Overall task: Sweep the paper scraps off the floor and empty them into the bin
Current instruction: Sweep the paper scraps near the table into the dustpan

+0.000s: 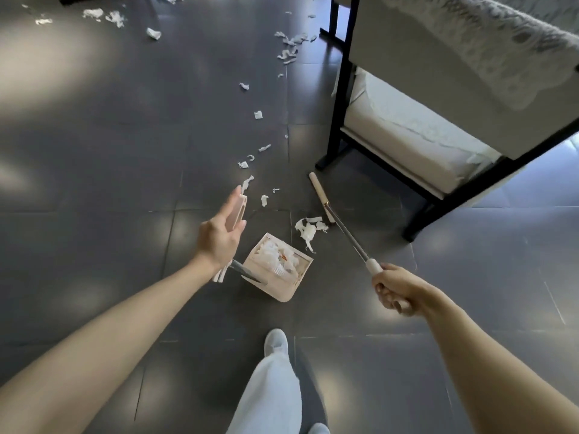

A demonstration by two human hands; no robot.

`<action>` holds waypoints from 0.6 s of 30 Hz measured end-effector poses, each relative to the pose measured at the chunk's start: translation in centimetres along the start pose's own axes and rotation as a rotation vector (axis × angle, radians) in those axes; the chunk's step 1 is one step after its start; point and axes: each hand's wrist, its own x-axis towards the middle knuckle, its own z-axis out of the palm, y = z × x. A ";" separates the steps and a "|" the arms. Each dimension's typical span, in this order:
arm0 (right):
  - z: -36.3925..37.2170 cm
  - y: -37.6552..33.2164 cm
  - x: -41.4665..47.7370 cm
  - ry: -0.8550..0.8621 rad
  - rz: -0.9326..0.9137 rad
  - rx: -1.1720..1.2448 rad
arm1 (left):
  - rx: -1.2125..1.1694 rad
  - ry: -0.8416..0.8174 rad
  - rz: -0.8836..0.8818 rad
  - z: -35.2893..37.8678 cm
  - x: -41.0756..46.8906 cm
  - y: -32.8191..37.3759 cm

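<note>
Far left, top: white torn paper scraps [103, 15] lie loose on the dark grey tiled floor [94, 136]. A thinner trail of them runs down the middle towards me.

My left hand [222, 233] is on the pink grip [242, 208] of the dustpan handle. The fingers are nearly straight along it with the thumb on the near side, so it is a loose pinch rather than a fist. A grey rod runs from below the wrist down to the pale pink plastic dustpan [282, 292], which sits on the floor with white scraps inside.

Below centre are my leg in pale trousers and a light shoe [275, 339].

Just right of the pan is a small heap of scraps [308, 230], close beside the pale pink broom head [319, 195], which rests on the floor.

My right hand [394, 292] is clenched round the white end of the grey metal broom pole [344, 233] — the hands are well apart.

Far right is a black-framed chair with cream cushions [407, 130], with its foot near the broom head.
</note>
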 end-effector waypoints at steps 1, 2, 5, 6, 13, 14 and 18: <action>0.0 -0.7 1.0 -0.024 0.058 0.070 | 0.012 -0.009 0.004 0.1 1.5 0.1; 0.0 -1.5 1.6 -0.048 0.116 0.148 | 0.027 -0.020 0.007 0.1 2.9 0.3; -0.4 -3.4 2.3 -0.068 0.177 0.152 | 0.009 -0.101 0.000 0.4 6.0 1.2; -0.7 -3.9 2.2 -0.059 0.175 0.088 | -0.011 -0.133 -0.007 0.7 6.6 1.6; -1.3 -5.4 2.7 0.052 0.214 -0.316 | -0.033 -0.214 0.000 1.4 8.8 1.5; -1.1 -5.2 2.6 0.041 0.197 -0.351 | -0.031 -0.208 -0.002 1.4 9.0 1.6; 0.2 -3.4 1.5 -0.040 0.131 -0.491 | -0.017 -0.186 0.024 1.9 8.9 2.0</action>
